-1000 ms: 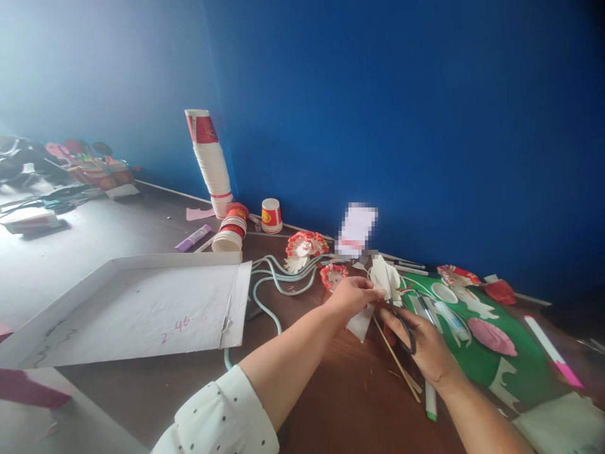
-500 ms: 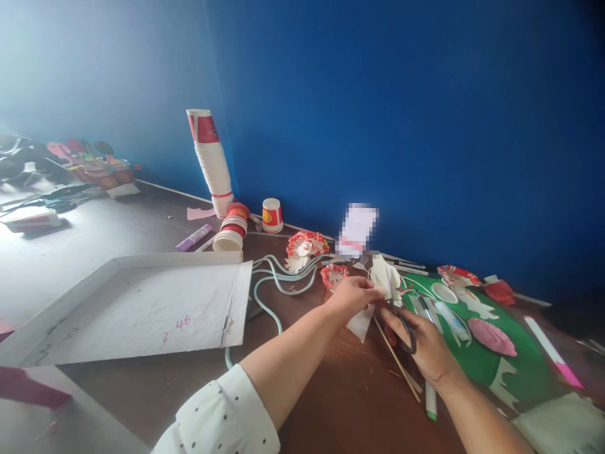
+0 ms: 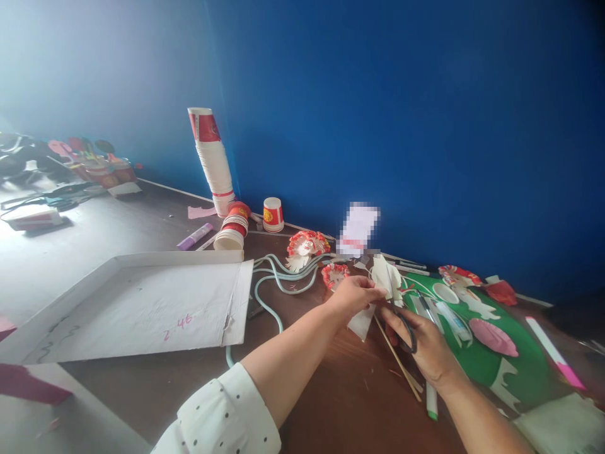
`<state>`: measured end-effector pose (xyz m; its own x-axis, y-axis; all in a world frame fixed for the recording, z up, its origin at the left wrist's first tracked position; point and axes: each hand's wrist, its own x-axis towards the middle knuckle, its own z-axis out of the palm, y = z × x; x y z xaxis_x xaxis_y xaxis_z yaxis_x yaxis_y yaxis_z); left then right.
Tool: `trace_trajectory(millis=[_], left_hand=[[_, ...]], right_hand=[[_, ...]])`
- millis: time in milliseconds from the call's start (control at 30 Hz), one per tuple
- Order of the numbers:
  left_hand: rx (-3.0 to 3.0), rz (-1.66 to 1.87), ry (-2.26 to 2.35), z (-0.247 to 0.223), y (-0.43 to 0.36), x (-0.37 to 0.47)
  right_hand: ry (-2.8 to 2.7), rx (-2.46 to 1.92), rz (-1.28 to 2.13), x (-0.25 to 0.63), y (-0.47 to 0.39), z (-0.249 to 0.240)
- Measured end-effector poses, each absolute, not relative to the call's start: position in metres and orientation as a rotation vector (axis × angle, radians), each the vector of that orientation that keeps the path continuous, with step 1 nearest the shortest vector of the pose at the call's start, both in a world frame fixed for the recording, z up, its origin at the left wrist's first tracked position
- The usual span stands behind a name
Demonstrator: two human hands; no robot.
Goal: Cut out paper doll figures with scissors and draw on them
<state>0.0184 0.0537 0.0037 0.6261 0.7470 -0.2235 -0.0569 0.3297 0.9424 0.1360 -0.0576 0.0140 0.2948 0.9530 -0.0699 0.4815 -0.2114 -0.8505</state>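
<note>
Left hand of the wearer, head view: thumb and fingers pinch the lower edge of a white, irregularly cut piece of paper, which stands raised above the dark brown table near the blue wall. Right hand: fingers grip a pair of black-handled metal scissors, whose blades lie across the paper; how far they are parted cannot be told. Below the left hand is a smaller white paper scrap; thin tan wooden sticks and a white marker with a green end lie beside and beneath the right hand. To the right, a green sheet bears a pink oval paper cutout. Behind the left hand sits a small red-and-white fringed paper ring, with a larger one farther back. At left are a shallow white cardboard tray and a leaning stack of red-and-white paper cups.
</note>
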Motion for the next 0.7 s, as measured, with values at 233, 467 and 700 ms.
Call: trace_trajectory(millis=[233, 467, 700], left_hand=[[1.071, 0.718, 0.786, 0.007, 0.075, 0.006], [1.118, 0.850, 0.716, 0.004, 0.082, 0.007], [1.140, 0.848, 0.708, -0.003, 0.084, 0.010]], right_hand=[[-1.308, -1.811, 0.924, 0.134, -0.058, 0.016], [-1.314, -1.770, 1.069, 0.141, -0.058, 0.009], [-1.275, -1.818, 0.964, 0.140, -0.060, 0.016]])
